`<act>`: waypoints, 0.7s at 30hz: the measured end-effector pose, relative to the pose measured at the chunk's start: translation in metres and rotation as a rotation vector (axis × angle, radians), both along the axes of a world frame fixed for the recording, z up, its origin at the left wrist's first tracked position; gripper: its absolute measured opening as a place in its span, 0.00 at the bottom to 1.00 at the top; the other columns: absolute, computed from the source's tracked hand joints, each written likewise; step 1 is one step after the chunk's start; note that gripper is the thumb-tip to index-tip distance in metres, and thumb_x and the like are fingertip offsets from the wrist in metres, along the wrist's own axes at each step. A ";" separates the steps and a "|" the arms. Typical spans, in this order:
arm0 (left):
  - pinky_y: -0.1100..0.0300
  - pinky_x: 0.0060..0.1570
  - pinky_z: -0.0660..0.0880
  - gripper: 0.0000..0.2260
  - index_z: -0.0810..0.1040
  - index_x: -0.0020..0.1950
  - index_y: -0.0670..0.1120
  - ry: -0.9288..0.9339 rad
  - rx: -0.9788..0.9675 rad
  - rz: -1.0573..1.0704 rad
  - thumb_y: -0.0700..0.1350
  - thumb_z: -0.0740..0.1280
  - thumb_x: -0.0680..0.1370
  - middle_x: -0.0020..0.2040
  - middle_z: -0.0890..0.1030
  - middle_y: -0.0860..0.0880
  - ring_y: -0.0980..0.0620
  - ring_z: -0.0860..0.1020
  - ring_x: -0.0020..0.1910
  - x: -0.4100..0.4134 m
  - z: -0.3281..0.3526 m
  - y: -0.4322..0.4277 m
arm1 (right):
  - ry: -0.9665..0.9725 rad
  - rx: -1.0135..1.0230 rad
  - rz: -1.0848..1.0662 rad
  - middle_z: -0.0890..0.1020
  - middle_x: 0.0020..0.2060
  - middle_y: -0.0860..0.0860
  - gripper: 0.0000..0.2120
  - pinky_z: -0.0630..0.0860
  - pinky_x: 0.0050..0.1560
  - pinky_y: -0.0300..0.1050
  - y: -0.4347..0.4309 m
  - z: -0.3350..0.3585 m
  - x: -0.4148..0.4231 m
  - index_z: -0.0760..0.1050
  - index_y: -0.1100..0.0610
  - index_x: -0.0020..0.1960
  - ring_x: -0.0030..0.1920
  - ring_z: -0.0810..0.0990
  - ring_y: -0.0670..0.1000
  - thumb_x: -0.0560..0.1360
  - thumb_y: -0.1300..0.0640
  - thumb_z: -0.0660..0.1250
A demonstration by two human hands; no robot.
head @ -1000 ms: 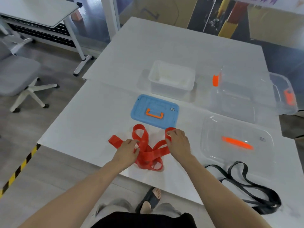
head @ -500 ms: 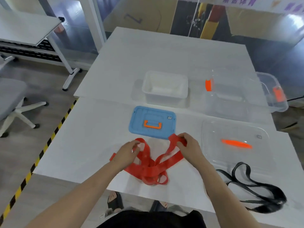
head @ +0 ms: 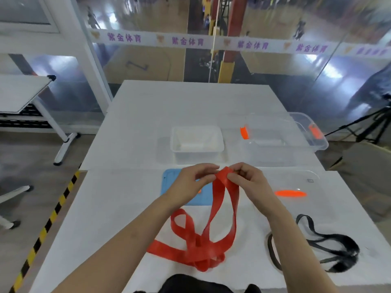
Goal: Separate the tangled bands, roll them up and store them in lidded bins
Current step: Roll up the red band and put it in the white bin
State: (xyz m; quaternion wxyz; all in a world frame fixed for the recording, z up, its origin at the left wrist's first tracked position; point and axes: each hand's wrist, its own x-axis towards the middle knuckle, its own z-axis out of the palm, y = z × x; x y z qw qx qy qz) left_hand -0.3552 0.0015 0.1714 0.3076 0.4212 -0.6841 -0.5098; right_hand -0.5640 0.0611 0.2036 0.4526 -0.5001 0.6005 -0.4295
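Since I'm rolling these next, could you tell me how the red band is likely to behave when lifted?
Probably floppy: the red band hangs limp from the left hand and right hand, pooling in loops on the table. Likely light: fingertip pinches alone hold it up.

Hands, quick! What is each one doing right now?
Left hand: pinching the top fold of the red band.
Right hand: pinching that same fold.
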 end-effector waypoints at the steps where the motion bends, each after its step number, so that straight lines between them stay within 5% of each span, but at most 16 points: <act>1: 0.68 0.60 0.77 0.12 0.83 0.64 0.54 0.008 -0.024 0.024 0.43 0.70 0.82 0.57 0.85 0.61 0.64 0.82 0.59 0.000 0.002 0.001 | 0.005 -0.009 0.003 0.88 0.45 0.57 0.06 0.81 0.53 0.47 0.000 0.002 0.002 0.85 0.55 0.51 0.45 0.85 0.50 0.81 0.63 0.70; 7: 0.64 0.61 0.79 0.13 0.83 0.65 0.48 0.092 0.030 0.067 0.43 0.72 0.81 0.56 0.87 0.55 0.60 0.84 0.57 0.007 0.007 0.004 | 0.066 -0.061 -0.054 0.87 0.46 0.50 0.03 0.82 0.55 0.47 -0.006 0.009 0.017 0.85 0.51 0.48 0.50 0.86 0.51 0.78 0.58 0.75; 12: 0.57 0.62 0.81 0.15 0.83 0.64 0.53 0.087 0.018 0.107 0.48 0.76 0.78 0.56 0.87 0.56 0.57 0.84 0.57 0.011 0.006 0.009 | 0.128 -0.104 -0.094 0.87 0.45 0.49 0.04 0.78 0.50 0.40 -0.014 0.008 0.035 0.84 0.53 0.46 0.48 0.85 0.45 0.76 0.56 0.78; 16: 0.58 0.62 0.80 0.10 0.82 0.60 0.55 0.053 -0.001 0.102 0.43 0.70 0.82 0.53 0.87 0.56 0.57 0.84 0.55 0.018 0.012 0.008 | 0.111 -0.126 -0.070 0.87 0.44 0.48 0.04 0.81 0.51 0.43 -0.014 0.001 0.036 0.84 0.53 0.47 0.47 0.86 0.47 0.76 0.57 0.78; 21: 0.57 0.57 0.83 0.10 0.83 0.60 0.47 0.106 0.081 0.070 0.36 0.67 0.83 0.54 0.86 0.45 0.47 0.85 0.56 0.030 0.022 0.003 | -0.045 -0.067 0.102 0.88 0.54 0.50 0.10 0.81 0.63 0.53 -0.006 -0.014 0.037 0.83 0.47 0.54 0.58 0.87 0.55 0.76 0.55 0.78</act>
